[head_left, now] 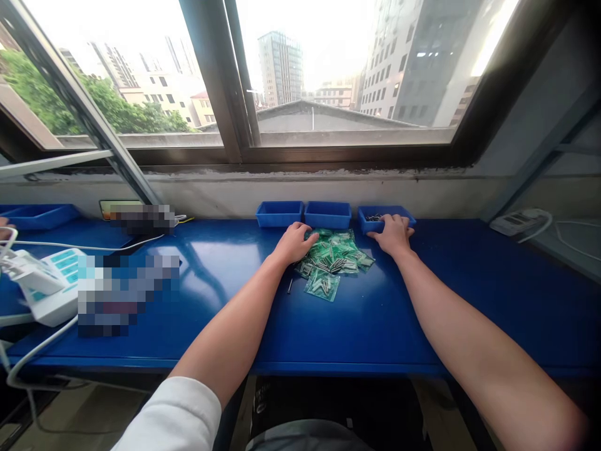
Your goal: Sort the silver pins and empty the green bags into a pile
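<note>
A pile of small green-tinted plastic bags point(335, 247) lies on the blue table, with metal screws and pale plugs showing through them. My left hand point(295, 243) rests at the pile's left edge, fingers loosely curved and thumb apart, gripping nothing that I can see. At the right, a blue bin point(365, 220) holds small dark screws. My right hand point(397, 235) grips its front wall, fingers over the rim and thumb low in front. One bag point(323, 285) lies nearest me, and a loose screw point(290, 286) sits left of it.
Two more blue bins point(280, 214) stand against the wall behind the pile. A white power strip point(56, 282) with cables occupies the table's left side, near blurred items. Another blue tray point(40, 216) and part of another person's hand point(5, 229) show at far left.
</note>
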Demonstrator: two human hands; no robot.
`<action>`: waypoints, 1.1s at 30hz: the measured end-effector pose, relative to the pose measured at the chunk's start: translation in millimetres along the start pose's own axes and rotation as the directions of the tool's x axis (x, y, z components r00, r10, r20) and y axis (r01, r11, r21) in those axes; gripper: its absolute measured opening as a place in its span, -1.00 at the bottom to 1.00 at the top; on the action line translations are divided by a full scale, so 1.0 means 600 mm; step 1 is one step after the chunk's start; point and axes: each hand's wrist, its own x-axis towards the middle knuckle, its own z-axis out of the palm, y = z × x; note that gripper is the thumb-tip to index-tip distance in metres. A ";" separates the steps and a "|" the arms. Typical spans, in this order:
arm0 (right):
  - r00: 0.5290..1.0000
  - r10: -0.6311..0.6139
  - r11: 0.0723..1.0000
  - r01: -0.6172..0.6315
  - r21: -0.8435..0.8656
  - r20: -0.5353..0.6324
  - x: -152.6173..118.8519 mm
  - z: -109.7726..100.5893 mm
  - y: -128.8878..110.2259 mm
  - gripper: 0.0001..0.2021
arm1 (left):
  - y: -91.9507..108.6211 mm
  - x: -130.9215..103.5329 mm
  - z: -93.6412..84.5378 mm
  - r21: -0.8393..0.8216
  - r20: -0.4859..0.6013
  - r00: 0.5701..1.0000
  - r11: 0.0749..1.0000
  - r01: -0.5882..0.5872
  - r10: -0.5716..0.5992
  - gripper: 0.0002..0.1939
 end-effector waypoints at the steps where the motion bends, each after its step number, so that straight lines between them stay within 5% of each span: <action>1: 1.000 0.002 1.000 -0.002 0.003 0.000 -0.001 0.000 0.001 -0.58 | 0.000 0.000 0.000 -0.003 -0.002 1.000 1.000 -0.002 0.002 -0.52; 9: 0.992 -0.035 0.999 0.035 -0.003 -0.123 -0.016 -0.029 -0.023 -0.64 | 0.011 -0.004 -0.005 -0.037 -0.023 1.000 0.999 -0.013 0.013 -0.53; 18: 0.954 -0.233 0.969 0.243 0.034 -0.187 -0.071 -0.079 -0.118 -0.69 | 0.073 -0.006 -0.031 -0.312 -0.002 0.990 0.940 0.134 -0.142 -0.40; 22: 0.935 -0.251 0.965 0.263 0.015 -0.250 -0.088 -0.098 -0.151 -0.70 | 0.091 -0.008 -0.032 -0.270 0.042 0.983 0.945 0.183 -0.178 -0.38; 26: 0.934 -0.225 0.972 0.236 0.007 -0.279 -0.091 -0.106 -0.155 -0.68 | 0.076 -0.004 -0.028 -0.103 -0.145 0.977 0.984 0.144 -0.158 -0.52; 30: 0.947 -0.212 0.973 0.228 0.040 -0.243 -0.085 -0.098 -0.141 -0.69 | 0.030 0.002 -0.032 0.073 -0.401 0.879 0.948 0.310 -0.257 -0.58; 33: 0.956 -0.208 0.972 0.225 0.064 -0.207 -0.081 -0.088 -0.133 -0.69 | -0.011 0.007 -0.032 0.118 -0.391 0.863 0.913 0.391 -0.319 -0.46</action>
